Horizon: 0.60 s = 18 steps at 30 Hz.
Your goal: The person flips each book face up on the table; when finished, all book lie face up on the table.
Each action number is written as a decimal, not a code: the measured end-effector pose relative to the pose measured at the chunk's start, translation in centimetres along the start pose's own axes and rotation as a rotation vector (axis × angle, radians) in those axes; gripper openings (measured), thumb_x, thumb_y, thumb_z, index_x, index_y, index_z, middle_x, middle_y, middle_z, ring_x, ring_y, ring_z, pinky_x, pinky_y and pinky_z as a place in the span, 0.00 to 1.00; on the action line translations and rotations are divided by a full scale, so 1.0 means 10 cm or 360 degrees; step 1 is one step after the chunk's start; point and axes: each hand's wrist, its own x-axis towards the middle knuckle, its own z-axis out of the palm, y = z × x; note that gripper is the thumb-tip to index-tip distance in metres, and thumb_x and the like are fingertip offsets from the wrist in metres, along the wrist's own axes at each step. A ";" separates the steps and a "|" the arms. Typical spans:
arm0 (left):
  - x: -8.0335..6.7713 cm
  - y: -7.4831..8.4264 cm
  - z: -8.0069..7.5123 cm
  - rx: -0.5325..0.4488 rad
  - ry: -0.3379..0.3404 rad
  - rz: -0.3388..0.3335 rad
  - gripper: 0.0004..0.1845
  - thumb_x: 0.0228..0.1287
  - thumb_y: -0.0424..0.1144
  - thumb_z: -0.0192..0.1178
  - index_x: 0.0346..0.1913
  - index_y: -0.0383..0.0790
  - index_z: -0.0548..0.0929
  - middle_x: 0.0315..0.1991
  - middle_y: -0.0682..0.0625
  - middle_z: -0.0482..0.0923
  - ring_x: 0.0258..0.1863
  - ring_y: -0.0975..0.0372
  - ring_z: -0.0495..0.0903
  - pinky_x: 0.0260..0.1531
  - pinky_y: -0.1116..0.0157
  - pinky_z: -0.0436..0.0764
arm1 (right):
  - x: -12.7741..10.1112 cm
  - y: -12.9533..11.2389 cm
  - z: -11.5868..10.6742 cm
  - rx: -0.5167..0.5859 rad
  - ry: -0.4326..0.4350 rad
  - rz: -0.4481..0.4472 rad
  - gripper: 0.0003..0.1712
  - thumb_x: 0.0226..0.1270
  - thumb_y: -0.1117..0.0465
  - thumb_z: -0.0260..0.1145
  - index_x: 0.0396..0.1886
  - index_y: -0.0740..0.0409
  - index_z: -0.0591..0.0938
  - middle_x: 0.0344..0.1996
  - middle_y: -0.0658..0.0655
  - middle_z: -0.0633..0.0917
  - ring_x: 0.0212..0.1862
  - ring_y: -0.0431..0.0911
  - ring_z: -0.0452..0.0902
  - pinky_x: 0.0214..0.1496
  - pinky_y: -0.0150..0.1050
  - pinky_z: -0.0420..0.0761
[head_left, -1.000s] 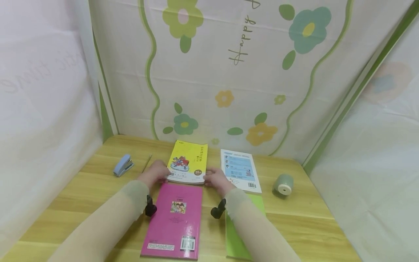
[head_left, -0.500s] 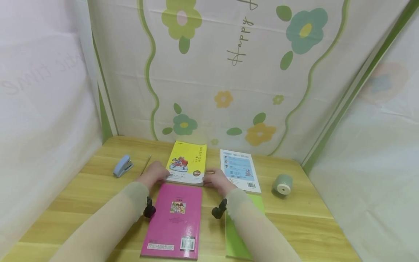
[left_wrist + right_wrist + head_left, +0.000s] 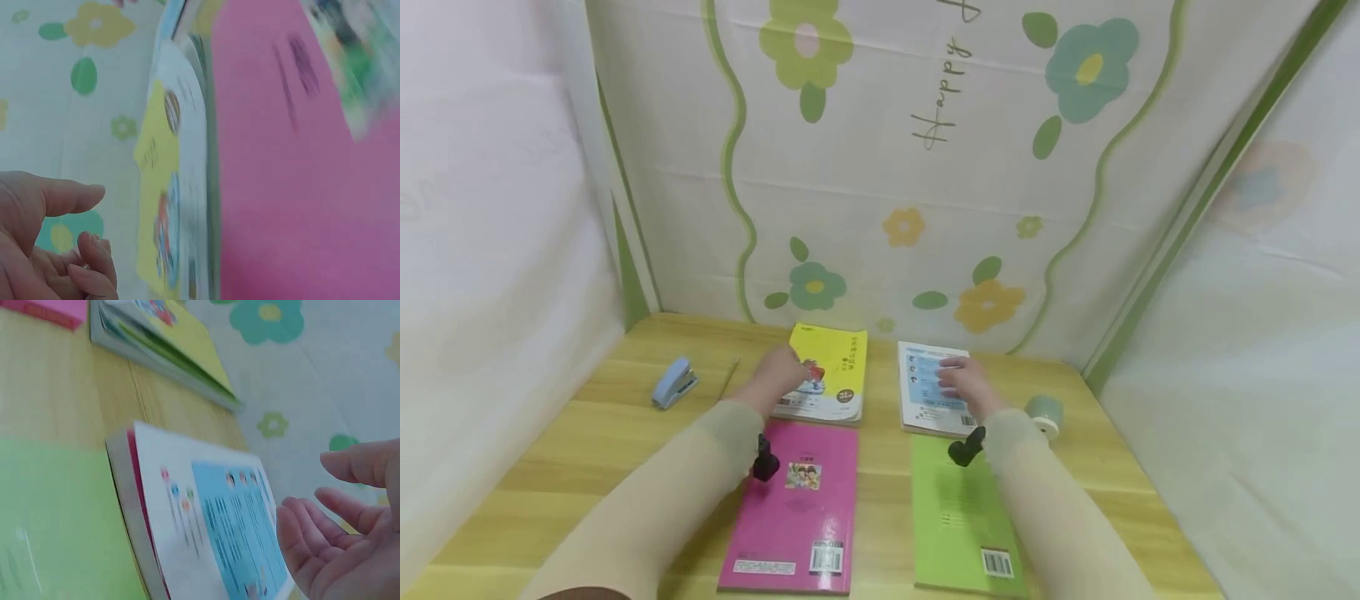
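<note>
My left hand [image 3: 777,375] is raised over the left side of a yellow book [image 3: 841,358] and hides part of its cover. In the left wrist view that hand [image 3: 56,244] has loosely bent fingers and holds nothing. My right hand [image 3: 967,385] hovers over a white book with a blue panel [image 3: 921,390]. The right wrist view shows this hand [image 3: 350,531] with relaxed, spread fingers, apart from the white book [image 3: 169,531]. A pink book [image 3: 797,525] lies in front of the yellow one, and a green book [image 3: 955,508] in front of the white one.
A blue stapler [image 3: 674,383] and a thin stick, perhaps a pencil [image 3: 728,377], lie at the left. A green cylindrical object [image 3: 1045,412] is behind my right wrist. Flowered cloth [image 3: 857,167] walls in the wooden table [image 3: 580,467] at the back and sides.
Both hands have let go of the yellow book's near sides and lifted. The right hand has moved right over the white book; the left has moved slightly forward. More of the green book shows.
</note>
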 end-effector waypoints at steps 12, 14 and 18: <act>-0.09 0.65 0.84 -0.0530 -0.0380 0.0072 0.17 0.65 0.34 0.62 0.52 0.26 0.77 0.43 0.37 0.81 0.43 0.49 0.83 0.45 0.55 0.84 | -0.04 0.42 -0.52 -0.0222 0.0206 0.0284 0.39 0.67 0.61 0.63 0.74 0.63 0.58 0.64 0.69 0.68 0.57 0.61 0.71 0.56 0.52 0.78; -0.13 0.70 0.94 -0.0543 -0.0467 0.0008 0.20 0.64 0.36 0.63 0.54 0.27 0.76 0.45 0.36 0.81 0.46 0.46 0.82 0.50 0.52 0.81 | -0.03 0.48 -0.54 -0.0290 0.0211 0.0290 0.41 0.66 0.61 0.64 0.73 0.65 0.58 0.65 0.71 0.66 0.59 0.62 0.70 0.58 0.53 0.76; -0.20 0.75 1.11 -0.0733 -0.0599 -0.0152 0.28 0.64 0.36 0.63 0.61 0.22 0.68 0.54 0.27 0.75 0.53 0.40 0.78 0.53 0.48 0.80 | -0.02 0.56 -0.56 -0.0448 0.0210 0.0279 0.44 0.61 0.62 0.68 0.73 0.68 0.58 0.66 0.73 0.65 0.63 0.66 0.65 0.65 0.59 0.68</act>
